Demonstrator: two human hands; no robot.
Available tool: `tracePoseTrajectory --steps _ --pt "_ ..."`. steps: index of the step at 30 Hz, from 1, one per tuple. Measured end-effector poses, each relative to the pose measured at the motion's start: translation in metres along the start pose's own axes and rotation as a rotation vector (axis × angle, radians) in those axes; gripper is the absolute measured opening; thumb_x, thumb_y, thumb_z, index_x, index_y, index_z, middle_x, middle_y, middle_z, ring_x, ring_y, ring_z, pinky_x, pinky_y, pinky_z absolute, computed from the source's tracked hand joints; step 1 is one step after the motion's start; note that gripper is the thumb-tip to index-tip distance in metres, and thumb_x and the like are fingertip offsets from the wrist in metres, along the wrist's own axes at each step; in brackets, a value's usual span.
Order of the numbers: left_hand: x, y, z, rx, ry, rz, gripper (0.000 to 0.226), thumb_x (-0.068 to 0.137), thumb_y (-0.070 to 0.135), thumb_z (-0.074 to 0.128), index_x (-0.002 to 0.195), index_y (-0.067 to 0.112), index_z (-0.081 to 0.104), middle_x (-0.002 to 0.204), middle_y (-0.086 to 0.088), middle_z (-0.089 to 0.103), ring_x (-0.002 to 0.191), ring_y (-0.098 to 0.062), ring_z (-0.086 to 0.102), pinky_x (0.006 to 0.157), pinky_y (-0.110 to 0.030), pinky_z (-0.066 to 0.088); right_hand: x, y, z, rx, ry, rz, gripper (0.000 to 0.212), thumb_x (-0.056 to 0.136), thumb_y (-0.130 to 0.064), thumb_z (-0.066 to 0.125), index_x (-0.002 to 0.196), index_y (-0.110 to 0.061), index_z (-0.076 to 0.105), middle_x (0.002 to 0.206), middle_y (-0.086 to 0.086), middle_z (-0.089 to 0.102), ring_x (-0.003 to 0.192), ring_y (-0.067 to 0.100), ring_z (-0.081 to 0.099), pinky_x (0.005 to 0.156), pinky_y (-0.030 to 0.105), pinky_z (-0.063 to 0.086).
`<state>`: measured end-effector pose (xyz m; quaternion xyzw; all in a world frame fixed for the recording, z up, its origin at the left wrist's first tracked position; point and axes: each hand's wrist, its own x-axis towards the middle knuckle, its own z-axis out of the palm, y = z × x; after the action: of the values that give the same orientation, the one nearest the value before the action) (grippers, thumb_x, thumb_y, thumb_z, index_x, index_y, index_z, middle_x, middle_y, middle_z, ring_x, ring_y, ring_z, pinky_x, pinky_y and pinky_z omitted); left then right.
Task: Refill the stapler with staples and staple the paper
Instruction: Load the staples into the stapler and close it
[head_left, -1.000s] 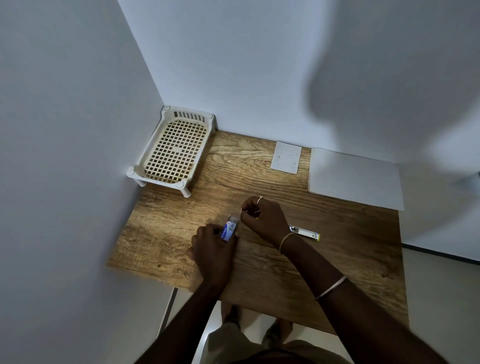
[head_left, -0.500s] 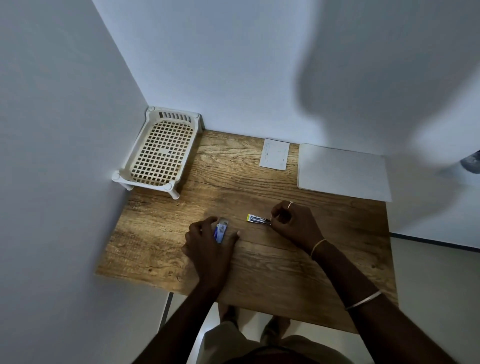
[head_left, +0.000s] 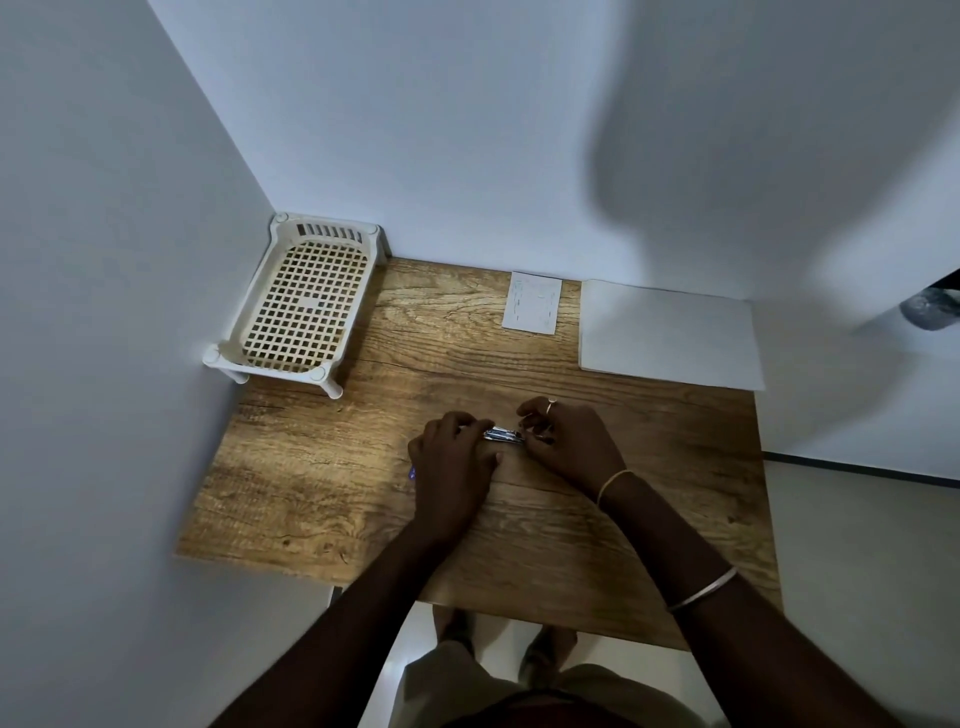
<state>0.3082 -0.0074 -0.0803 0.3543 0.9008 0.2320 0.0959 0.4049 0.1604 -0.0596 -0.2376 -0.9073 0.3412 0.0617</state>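
Note:
My left hand (head_left: 451, 460) lies closed over the small blue stapler on the wooden desk (head_left: 322, 483); only a sliver of blue stapler (head_left: 412, 473) shows at the hand's left edge. A narrow silvery staple strip (head_left: 503, 434) spans the gap between both hands, low over the desk. My right hand (head_left: 571, 441) pinches its right end, and its left end reaches the fingertips of my left hand. A small sheet of paper (head_left: 532, 302) and a larger white sheet (head_left: 670, 335) lie flat at the back of the desk.
A cream plastic lattice basket (head_left: 301, 306) on short legs stands in the back left corner against the walls. White walls close the desk's left and back sides. The desk's front edge (head_left: 545, 618) is near my body, with floor to the right.
My right hand carried the staple strip leftward from the desk's right side until it met my left hand. My left hand closed further over the stapler, hiding most of it.

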Motion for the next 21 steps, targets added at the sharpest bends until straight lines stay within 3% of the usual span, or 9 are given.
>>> tracePoseTrajectory --steps 4,11,16,21 --pt "0.008 0.001 -0.001 0.03 -0.067 0.025 0.047 0.082 0.039 0.077 0.127 0.03 0.065 0.13 0.006 0.058 0.121 -0.019 0.048 0.095 -0.039 0.033 0.005 -0.01 0.0 -0.026 0.024 -0.064 0.03 0.081 -0.025 0.074 0.111 -0.027 0.07 0.096 -0.011 0.076 0.084 0.004 0.07 0.078 0.031 0.058" --pt "0.019 0.006 -0.007 0.045 -0.165 0.095 0.053 0.086 0.037 0.072 0.137 0.039 0.058 0.124 0.001 0.055 0.116 -0.021 0.048 0.094 -0.04 0.037 0.005 -0.012 0.006 -0.159 -0.034 -0.113 0.031 0.083 -0.03 0.07 0.113 -0.032 0.073 0.098 0.0 0.077 0.092 0.023 0.071 0.079 0.037 0.054" --pt "0.026 0.006 -0.007 0.037 -0.169 0.124 0.038 0.088 0.035 0.071 0.126 0.034 0.068 0.117 0.0 0.056 0.109 -0.02 0.049 0.088 -0.033 0.035 0.006 -0.01 0.006 -0.164 -0.023 -0.2 0.028 0.084 -0.025 0.073 0.111 -0.027 0.077 0.1 -0.002 0.076 0.089 0.021 0.07 0.073 0.035 0.055" --pt "0.028 0.006 -0.005 -0.02 -0.155 0.151 0.027 0.089 0.031 0.072 0.115 0.023 0.073 0.112 -0.003 0.059 0.103 -0.021 0.053 0.084 -0.037 0.044 0.003 -0.006 0.005 -0.125 0.007 -0.197 0.027 0.082 -0.018 0.074 0.109 -0.02 0.078 0.099 0.001 0.076 0.086 0.022 0.072 0.072 0.036 0.057"
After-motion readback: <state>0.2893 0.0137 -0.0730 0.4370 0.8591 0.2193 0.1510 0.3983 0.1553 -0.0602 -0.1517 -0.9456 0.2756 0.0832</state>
